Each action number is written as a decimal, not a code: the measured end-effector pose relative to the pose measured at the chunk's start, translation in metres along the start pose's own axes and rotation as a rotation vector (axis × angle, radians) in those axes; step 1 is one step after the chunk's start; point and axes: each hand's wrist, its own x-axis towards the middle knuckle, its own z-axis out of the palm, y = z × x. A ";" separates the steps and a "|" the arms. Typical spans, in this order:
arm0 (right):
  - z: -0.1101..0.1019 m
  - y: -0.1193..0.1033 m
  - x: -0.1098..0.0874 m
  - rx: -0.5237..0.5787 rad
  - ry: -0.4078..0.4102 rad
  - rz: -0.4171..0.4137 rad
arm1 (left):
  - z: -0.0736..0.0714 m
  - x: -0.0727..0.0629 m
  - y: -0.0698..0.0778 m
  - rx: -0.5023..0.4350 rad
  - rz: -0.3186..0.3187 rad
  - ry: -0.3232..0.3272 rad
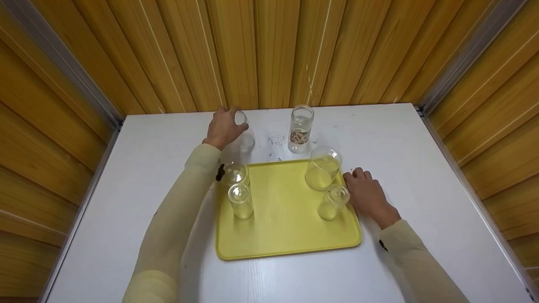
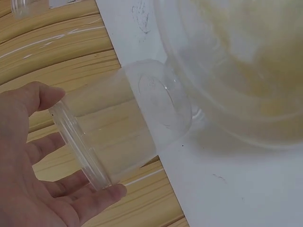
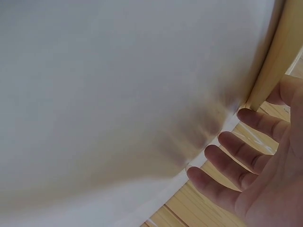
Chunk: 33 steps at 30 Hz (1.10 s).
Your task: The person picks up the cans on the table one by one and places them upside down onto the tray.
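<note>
In the head view my left hand [image 1: 225,128] reaches past the back left corner of the yellow tray [image 1: 286,227]. It holds a clear glass jar [image 1: 246,141] by the rim; the left wrist view shows thumb and fingers spread round the jar's mouth [image 2: 118,123]. The jar stands by the table's back edge, close to another clear vessel. My right hand [image 1: 368,195] is at the tray's right edge. In the right wrist view the thumb is partly hidden behind the tray rim [image 3: 279,52], the index finger is against it, and the other fingertips touch the white table.
On the tray stand a wide clear glass [image 1: 323,170] and a small one [image 1: 332,204] at right. A small glass [image 1: 241,202] and another vessel [image 1: 236,172] are at left. A tall patterned bottle [image 1: 300,132] stands behind. Wood-look panels [image 1: 273,50] enclose the table.
</note>
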 end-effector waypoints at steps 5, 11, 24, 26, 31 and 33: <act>-0.001 0.001 -0.001 -0.022 -0.011 -0.008 | -0.003 -0.006 0.004 -0.047 0.018 0.021; -0.001 0.000 0.000 -0.026 -0.013 -0.011 | -0.006 -0.013 0.007 -0.094 0.033 0.040; -0.003 -0.001 0.000 -0.022 -0.059 0.006 | -0.016 -0.032 0.016 -0.230 0.066 0.104; -0.003 -0.001 0.000 -0.020 -0.061 0.009 | -0.016 -0.035 0.018 -0.245 0.071 0.115; -0.004 -0.002 0.000 -0.015 -0.046 0.008 | -0.016 -0.043 0.024 -0.263 0.093 0.134; -0.004 -0.002 0.000 -0.020 -0.037 0.002 | -0.015 -0.046 0.026 -0.266 0.104 0.138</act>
